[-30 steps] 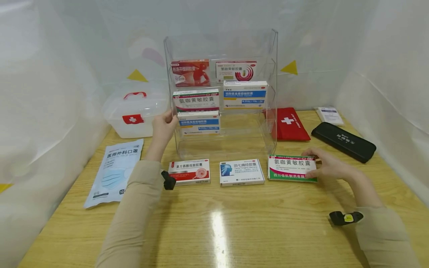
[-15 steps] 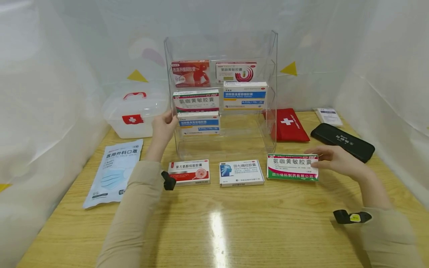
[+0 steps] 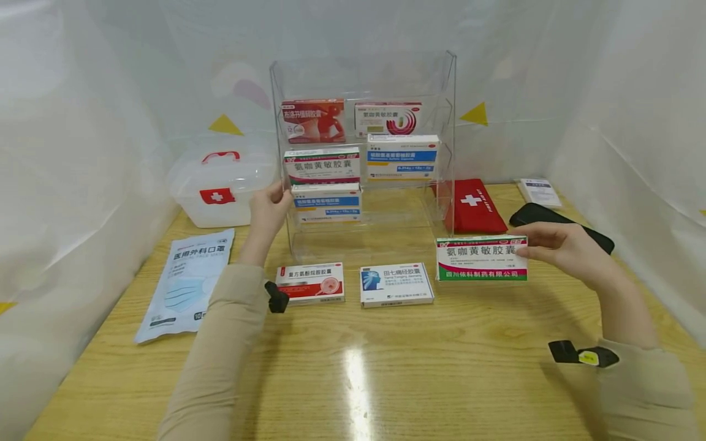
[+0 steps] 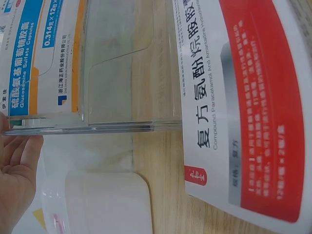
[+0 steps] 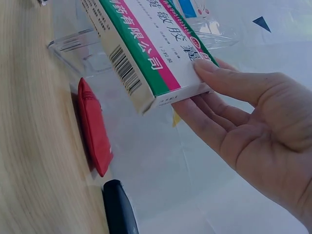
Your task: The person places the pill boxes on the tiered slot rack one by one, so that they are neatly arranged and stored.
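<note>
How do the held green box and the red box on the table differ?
The green box is held up in the right grip; the red box rests on the table. The green box has a magenta stripe; the red box, a round emblem. Both carry Chinese lettering on white.

On the left of the wooden table (image 3: 441, 367) stands a translucent white box (image 3: 242, 211) with a red handle (image 3: 222, 157) on its lid and a red patch (image 3: 217, 196) bearing a white cross. In front of it lies a pale blue mask packet (image 3: 187, 275) (a mask is pictured on it). At the right, a red first aid pouch (image 3: 480, 205) lies near a black case (image 5: 120, 208), which is partly hidden in the head view. Behind the case rests a small white packet (image 3: 539, 192), its print probably blue but too small to read. Yellow triangles (image 3: 225, 125) mark the whitish curtain (image 3: 110, 110) around.
</note>
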Available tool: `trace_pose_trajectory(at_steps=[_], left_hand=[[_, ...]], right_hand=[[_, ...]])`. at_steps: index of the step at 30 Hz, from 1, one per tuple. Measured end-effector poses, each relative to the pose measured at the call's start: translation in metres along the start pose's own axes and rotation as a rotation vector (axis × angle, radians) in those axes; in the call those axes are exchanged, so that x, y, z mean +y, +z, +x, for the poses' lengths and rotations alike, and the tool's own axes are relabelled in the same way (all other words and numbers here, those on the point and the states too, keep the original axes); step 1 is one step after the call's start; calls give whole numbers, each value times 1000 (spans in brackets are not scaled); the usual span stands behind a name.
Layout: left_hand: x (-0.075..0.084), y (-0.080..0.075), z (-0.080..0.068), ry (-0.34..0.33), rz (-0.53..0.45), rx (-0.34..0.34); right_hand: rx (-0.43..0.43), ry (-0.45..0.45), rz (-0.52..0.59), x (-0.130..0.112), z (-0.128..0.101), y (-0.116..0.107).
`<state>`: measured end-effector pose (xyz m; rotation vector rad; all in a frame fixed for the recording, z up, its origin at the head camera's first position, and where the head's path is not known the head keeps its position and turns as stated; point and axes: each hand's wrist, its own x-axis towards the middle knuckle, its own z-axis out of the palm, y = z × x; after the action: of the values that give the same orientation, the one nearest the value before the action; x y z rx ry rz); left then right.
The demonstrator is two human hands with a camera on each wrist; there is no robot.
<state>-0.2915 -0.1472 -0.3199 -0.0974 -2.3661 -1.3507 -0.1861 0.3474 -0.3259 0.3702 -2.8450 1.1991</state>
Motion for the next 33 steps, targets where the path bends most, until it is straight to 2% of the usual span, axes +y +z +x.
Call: trace_pose_trajectory(at_steps=[4,8,15,24,29,33], left_hand=[[1,-1,0,-3,-8,-6],[0,-1,1,-6,-6,-10],[0,-2,1,-1,8,-18],[-3,1,2,12,11,-9],[-2,0,1,13,7,-3],[0,-1,0,11,1,-2]], right_hand=[[32,-51,71,-9,1,0],[106,-115,102,-15,3,2],[219,-117,138,-26,13,10],[314,-212,271,-42,34,25],[318,-261,372,-53,45,32],[312,-295,499,-59,55,38]])
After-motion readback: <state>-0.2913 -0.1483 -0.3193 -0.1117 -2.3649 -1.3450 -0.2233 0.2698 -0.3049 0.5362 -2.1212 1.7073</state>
